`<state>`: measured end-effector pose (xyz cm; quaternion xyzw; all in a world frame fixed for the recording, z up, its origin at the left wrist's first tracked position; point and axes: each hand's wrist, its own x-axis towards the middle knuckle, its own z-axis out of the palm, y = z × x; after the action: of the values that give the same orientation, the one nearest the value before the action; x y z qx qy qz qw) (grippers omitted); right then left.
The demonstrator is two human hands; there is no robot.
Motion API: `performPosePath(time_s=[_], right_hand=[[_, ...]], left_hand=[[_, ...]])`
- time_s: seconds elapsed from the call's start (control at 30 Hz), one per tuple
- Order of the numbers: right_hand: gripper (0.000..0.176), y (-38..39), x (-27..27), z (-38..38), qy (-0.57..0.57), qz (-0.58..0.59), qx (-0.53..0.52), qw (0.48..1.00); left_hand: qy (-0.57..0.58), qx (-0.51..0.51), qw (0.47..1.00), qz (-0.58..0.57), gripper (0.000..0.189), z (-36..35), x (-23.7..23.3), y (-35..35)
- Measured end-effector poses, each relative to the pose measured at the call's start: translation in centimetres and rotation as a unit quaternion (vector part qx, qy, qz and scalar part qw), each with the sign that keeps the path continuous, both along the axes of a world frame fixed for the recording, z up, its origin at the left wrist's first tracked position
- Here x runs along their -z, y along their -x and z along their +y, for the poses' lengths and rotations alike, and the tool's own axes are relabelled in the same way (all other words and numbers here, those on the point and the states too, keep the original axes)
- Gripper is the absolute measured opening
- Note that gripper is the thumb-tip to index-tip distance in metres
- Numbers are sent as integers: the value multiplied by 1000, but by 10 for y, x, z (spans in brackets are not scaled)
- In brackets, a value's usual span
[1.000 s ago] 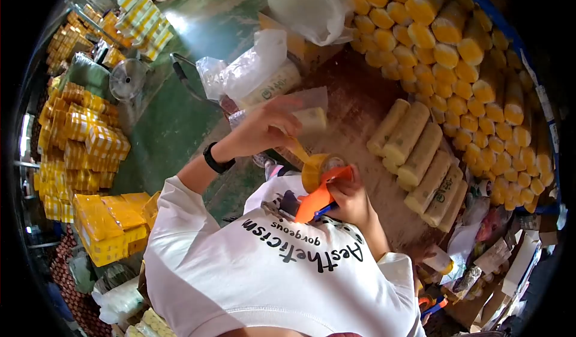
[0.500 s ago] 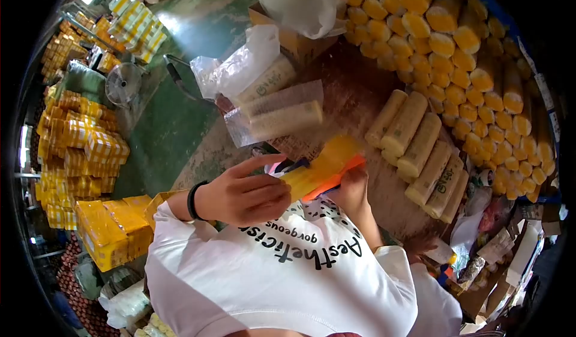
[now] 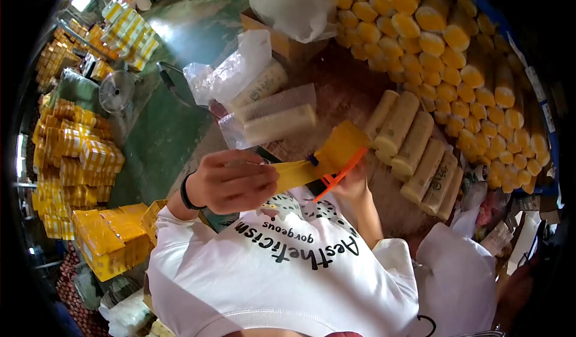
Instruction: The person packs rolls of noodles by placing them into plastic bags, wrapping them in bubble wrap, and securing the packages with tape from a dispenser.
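Between my hands, in front of my white shirt, is a tape dispenser (image 3: pixel 337 180) with an orange frame and a roll of yellow packing tape (image 3: pixel 342 148). My right hand (image 3: pixel 354 184) is closed round the dispenser, its fingers partly hidden behind the orange edge. A strip of yellow tape (image 3: pixel 294 175) runs leftward from the roll to my left hand (image 3: pixel 233 181), whose fingers are pinched on its end. A black band circles my left wrist. Beyond the hands, on the reddish-brown table, lie wrapped cream-coloured rolls (image 3: pixel 279 123), partly under clear bubble wrap.
More cream rolls (image 3: pixel 414 142) lie in a row to the right. Behind them rises a tall stack of yellow-ended rolls (image 3: pixel 444 49). Taped yellow boxes (image 3: pixel 111 238) stand at the left, near a fan (image 3: pixel 117 91). Another person's white-clothed body (image 3: pixel 453 271) is close at my right.
The dispenser has turned and its roll has risen slightly to the right. My left hand has shifted left, and a longer tape strip spans the hands. The neighbouring person shows more.
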<state>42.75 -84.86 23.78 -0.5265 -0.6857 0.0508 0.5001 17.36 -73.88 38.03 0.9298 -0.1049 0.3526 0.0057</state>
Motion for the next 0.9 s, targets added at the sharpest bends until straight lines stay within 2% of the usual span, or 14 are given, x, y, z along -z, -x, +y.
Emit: performPosePath(time_s=[0.1,0.2,0.23,0.3,0.4,0.5,0.6,0.63,0.7,0.8,0.9], right_hand=[[53,1,-6,6,24,-39,-43,998],[50,10,2,16,27,-35,5,999],[49,12,9,20,46,-23,-10,999],[47,12,22,30,82,-1,-42,996],[47,4,28,38,115,-72,-9,991],[58,-31,79,33,246,-87,0,965],[59,-37,88,19,239,-145,-20,960],[57,-31,80,15,236,-89,-12,968],[55,-17,65,8,229,23,2,973],[52,-11,77,0,250,98,42,962],[52,-6,83,8,298,350,52,886]], left_hand=[[-65,12,998,17,6,-13,4,-5],[-167,37,984,42,8,-23,6,-12],[-183,28,980,68,10,-25,5,-14],[-183,3,982,53,9,-25,9,-15],[-160,-4,987,16,9,-23,-1,-10],[-157,-49,985,-43,8,-24,-11,3],[-47,-65,996,-27,9,-9,0,6],[11,-120,992,-36,9,-3,6,5],[46,-202,978,-26,13,16,-2,0],[112,-236,965,-30,16,42,4,-7],[-41,-170,984,-14,12,32,16,-13]])
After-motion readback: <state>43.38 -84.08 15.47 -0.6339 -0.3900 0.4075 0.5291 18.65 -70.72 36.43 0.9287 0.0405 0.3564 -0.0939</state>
